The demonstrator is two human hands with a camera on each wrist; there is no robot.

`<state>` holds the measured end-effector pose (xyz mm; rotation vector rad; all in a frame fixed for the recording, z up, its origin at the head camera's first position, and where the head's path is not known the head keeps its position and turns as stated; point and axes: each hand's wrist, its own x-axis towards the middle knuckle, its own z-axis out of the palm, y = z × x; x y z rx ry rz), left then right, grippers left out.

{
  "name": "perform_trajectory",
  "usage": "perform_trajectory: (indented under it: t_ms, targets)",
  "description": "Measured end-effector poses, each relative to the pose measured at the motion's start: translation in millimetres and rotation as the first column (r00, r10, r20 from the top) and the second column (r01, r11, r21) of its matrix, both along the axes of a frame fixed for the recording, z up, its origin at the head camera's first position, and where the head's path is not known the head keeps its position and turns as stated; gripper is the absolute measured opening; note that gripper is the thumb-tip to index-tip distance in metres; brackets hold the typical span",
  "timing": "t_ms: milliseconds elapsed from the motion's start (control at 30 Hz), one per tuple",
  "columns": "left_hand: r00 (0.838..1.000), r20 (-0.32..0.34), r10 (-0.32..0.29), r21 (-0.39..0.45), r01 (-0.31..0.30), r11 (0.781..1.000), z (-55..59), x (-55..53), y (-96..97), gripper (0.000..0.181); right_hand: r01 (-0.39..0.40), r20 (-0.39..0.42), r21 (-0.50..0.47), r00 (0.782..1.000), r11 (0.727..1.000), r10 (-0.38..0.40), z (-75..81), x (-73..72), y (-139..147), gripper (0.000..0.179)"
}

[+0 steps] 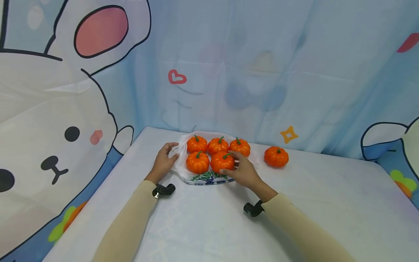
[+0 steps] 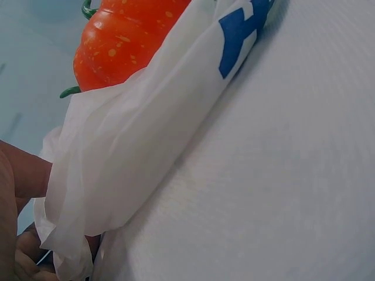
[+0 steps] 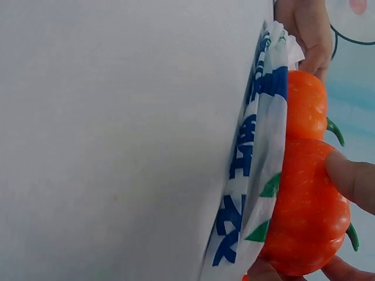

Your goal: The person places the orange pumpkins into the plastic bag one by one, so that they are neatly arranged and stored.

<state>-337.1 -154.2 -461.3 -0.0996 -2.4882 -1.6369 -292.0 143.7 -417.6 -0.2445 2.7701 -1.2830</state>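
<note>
Several small orange toy pumpkins with green stems, such as the front-left pumpkin point(image 1: 198, 162), sit in two rows on a white plastic bag point(image 1: 183, 174) with blue and green print. My left hand point(image 1: 162, 163) pinches the bag's left edge; in the left wrist view the bunched plastic point(image 2: 117, 164) lies between thumb and fingers. My right hand point(image 1: 243, 171) grips the front-right pumpkin point(image 1: 221, 162), its thumb point(image 3: 351, 181) on the near side and fingers round the other side. From the right wrist, this pumpkin point(image 3: 307, 205) stands against the printed bag wall.
One more pumpkin point(image 1: 276, 157) lies apart on the white tabletop point(image 1: 311, 203), right of the bag. Behind the table hangs a blue cartoon curtain point(image 1: 209, 65), and a white bear figure point(image 1: 65, 109) is printed on the left side.
</note>
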Motion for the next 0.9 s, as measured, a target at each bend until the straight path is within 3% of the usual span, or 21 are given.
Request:
perform_trajectory:
  t_ms: [633, 900]
  targets:
    - [1.000, -0.007, -0.007, 0.009, 0.007, 1.000, -0.7, -0.4, -1.2, 0.042, -0.020, -0.005, 0.088, 1.000, 0.996, 0.021, -4.4, 0.4, -13, 0.079]
    - [1.000, -0.016, -0.008, 0.005, 0.008, 1.000, -1.2, -0.9, -0.9, 0.042, -0.018, 0.024, 0.043, 1.000, 0.999, 0.017, -2.2, -0.8, -11, 0.094]
